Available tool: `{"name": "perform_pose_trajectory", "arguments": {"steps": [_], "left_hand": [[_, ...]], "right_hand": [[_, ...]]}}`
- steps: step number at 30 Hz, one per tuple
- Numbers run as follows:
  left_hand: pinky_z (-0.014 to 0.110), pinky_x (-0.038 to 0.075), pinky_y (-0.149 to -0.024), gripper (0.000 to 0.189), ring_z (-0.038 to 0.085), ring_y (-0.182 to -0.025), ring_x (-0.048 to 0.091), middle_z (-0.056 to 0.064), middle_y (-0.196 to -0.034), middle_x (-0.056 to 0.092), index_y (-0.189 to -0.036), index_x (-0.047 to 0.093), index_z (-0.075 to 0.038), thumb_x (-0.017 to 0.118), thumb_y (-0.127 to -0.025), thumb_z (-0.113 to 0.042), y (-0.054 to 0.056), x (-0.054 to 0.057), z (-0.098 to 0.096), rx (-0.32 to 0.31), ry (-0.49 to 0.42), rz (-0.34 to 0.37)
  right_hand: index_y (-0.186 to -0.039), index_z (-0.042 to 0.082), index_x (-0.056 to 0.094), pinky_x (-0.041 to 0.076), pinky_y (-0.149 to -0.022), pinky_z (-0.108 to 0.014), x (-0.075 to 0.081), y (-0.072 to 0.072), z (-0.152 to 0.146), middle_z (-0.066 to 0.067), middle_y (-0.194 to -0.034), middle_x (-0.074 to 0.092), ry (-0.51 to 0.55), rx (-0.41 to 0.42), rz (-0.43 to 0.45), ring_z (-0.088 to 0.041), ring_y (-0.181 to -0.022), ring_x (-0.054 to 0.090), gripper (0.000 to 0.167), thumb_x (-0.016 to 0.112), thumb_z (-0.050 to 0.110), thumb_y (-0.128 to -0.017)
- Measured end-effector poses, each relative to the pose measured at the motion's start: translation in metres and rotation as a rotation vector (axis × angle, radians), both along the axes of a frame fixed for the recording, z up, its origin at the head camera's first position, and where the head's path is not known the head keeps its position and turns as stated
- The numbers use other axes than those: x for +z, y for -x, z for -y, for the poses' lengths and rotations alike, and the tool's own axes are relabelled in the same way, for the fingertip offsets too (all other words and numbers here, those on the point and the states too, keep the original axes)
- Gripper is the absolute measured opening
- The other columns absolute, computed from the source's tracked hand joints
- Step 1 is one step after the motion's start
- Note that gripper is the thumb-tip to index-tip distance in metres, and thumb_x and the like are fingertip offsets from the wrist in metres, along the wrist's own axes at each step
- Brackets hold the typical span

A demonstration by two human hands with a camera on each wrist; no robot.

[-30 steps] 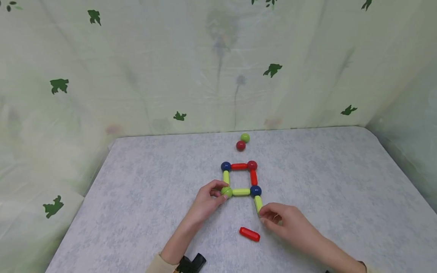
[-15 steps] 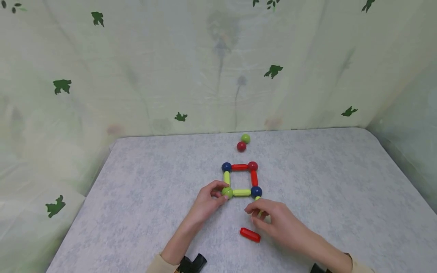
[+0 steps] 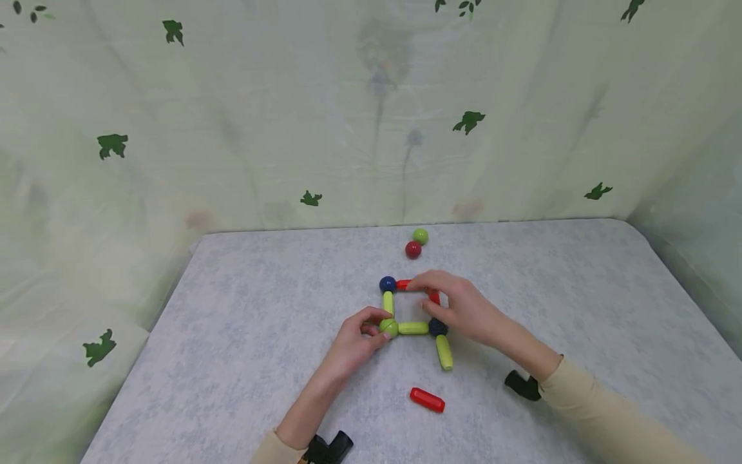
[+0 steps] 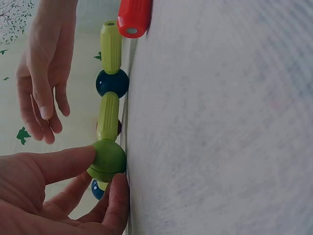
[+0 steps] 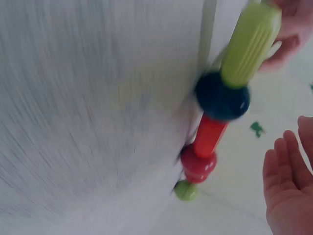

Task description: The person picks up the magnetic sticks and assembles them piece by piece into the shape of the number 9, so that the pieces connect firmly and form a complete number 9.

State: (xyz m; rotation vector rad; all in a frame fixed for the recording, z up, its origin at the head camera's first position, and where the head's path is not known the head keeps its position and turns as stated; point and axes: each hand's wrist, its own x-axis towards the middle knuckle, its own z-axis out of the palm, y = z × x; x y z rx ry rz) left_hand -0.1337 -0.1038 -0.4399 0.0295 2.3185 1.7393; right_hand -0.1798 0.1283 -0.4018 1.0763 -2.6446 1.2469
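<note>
My left hand (image 3: pixel 352 340) pinches a green ball (image 3: pixel 389 328) between thumb and fingers, at the near left corner of a flat square of toy rods and balls. Blue balls (image 3: pixel 388 284) sit at the far left and near right corners. Yellow-green rods (image 3: pixel 413 328) form the left and near sides, red rods (image 3: pixel 403 284) the far and right sides. Another yellow-green rod (image 3: pixel 444 352) sticks out from the near right ball. Above the right side hovers my right hand (image 3: pixel 466 308), fingers loosely bent around nothing. It hides the red corner ball (image 5: pixel 198 157) in the head view.
A loose red rod (image 3: pixel 427 399) lies on the grey-patterned table (image 3: pixel 261 361) nearer me. Beyond the square are a loose red ball (image 3: pixel 413 249) and a green ball (image 3: pixel 420 236). A leaf-print curtain (image 3: pixel 261 129) hangs behind the table.
My right hand has let go of the protruding yellow-green rod and moved away from me, over the square's right side. The left hand stays on the green ball.
</note>
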Motion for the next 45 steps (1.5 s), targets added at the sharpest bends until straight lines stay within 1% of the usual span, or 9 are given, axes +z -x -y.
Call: {"name": "perform_pose_trajectory", "arguments": {"steps": [5,9,13,18,22,26,36,39,45], "left_hand": [[0.029,0.045,-0.068,0.028,0.02,-0.087,0.051,0.009,-0.113,0.059,-0.117,0.066,-0.008,0.068,-0.089,-0.001,0.0,0.001,-0.001,-0.001,0.006,0.005],[0.029,0.045,-0.068,0.028,0.02,-0.087,0.051,0.009,-0.113,0.059,-0.117,0.066,-0.008,0.068,-0.09,-0.001,0.0,0.001,-0.002,-0.004,0.011,0.002],[0.029,0.046,-0.068,0.028,0.02,-0.087,0.051,0.009,-0.113,0.059,-0.116,0.066,-0.008,0.067,-0.089,0.0,0.0,0.001,-0.002,-0.007,0.01,-0.001],[0.029,0.046,-0.068,0.028,0.02,-0.087,0.051,0.009,-0.112,0.059,-0.116,0.066,-0.008,0.067,-0.089,0.001,0.0,0.001,-0.003,-0.004,0.011,0.0],[0.029,0.046,-0.068,0.028,0.02,-0.087,0.051,0.009,-0.112,0.059,-0.116,0.066,-0.008,0.068,-0.089,0.0,-0.001,0.001,-0.003,-0.003,0.017,0.001],[0.029,0.046,-0.068,0.028,0.021,-0.087,0.051,0.009,-0.112,0.059,-0.116,0.066,-0.008,0.068,-0.089,-0.001,-0.002,-0.001,-0.003,-0.006,0.02,0.004],[0.027,0.046,-0.067,0.029,0.02,-0.086,0.051,0.009,-0.111,0.059,-0.116,0.066,-0.006,0.068,-0.088,0.001,-0.002,0.001,-0.003,0.003,0.006,0.001],[0.028,0.046,-0.067,0.029,0.021,-0.086,0.051,0.01,-0.111,0.059,-0.116,0.066,-0.006,0.068,-0.088,0.001,-0.002,0.002,-0.003,0.001,0.006,0.0],[0.028,0.046,-0.067,0.028,0.021,-0.086,0.051,0.01,-0.111,0.059,-0.116,0.066,-0.006,0.068,-0.088,0.002,-0.001,0.003,-0.002,0.006,0.007,0.0]], "right_hand": [[-0.124,0.01,0.063,0.049,-0.09,-0.049,-0.001,0.04,-0.001,-0.005,-0.123,0.063,-0.036,-0.052,0.046,-0.03,-0.11,0.057,0.036,0.069,0.0,-0.09],[-0.127,0.009,0.062,0.046,-0.096,-0.048,-0.005,0.067,0.001,-0.007,-0.125,0.062,-0.077,-0.097,0.104,-0.031,-0.117,0.055,0.036,0.066,0.003,-0.092],[-0.129,0.007,0.062,0.046,-0.097,-0.045,-0.011,0.087,0.006,-0.008,-0.123,0.062,-0.131,-0.143,0.129,-0.029,-0.116,0.055,0.035,0.064,0.005,-0.094],[-0.134,0.006,0.058,0.045,-0.098,-0.045,-0.018,0.103,0.013,-0.008,-0.129,0.059,-0.204,-0.183,0.141,-0.027,-0.118,0.053,0.038,0.062,0.008,-0.096],[-0.132,0.006,0.059,0.045,-0.098,-0.045,-0.022,0.11,0.017,-0.008,-0.125,0.06,-0.242,-0.186,0.152,-0.025,-0.112,0.054,0.037,0.062,0.006,-0.095],[-0.129,0.006,0.062,0.047,-0.095,-0.042,-0.026,0.11,0.019,-0.008,-0.118,0.062,-0.272,-0.182,0.176,-0.025,-0.106,0.056,0.034,0.064,0.006,-0.094],[-0.131,0.01,0.055,0.051,-0.089,-0.039,-0.028,0.107,0.023,-0.01,-0.119,0.061,-0.314,-0.228,0.295,-0.026,-0.104,0.056,0.037,0.065,0.013,-0.095],[-0.13,0.011,0.054,0.052,-0.088,-0.038,-0.026,0.106,0.023,-0.01,-0.119,0.06,-0.305,-0.244,0.311,-0.025,-0.103,0.056,0.037,0.065,0.014,-0.095],[-0.132,0.009,0.053,0.051,-0.088,-0.04,-0.017,0.098,0.021,-0.009,-0.121,0.06,-0.233,-0.222,0.268,-0.026,-0.107,0.056,0.038,0.064,0.012,-0.095]]}}
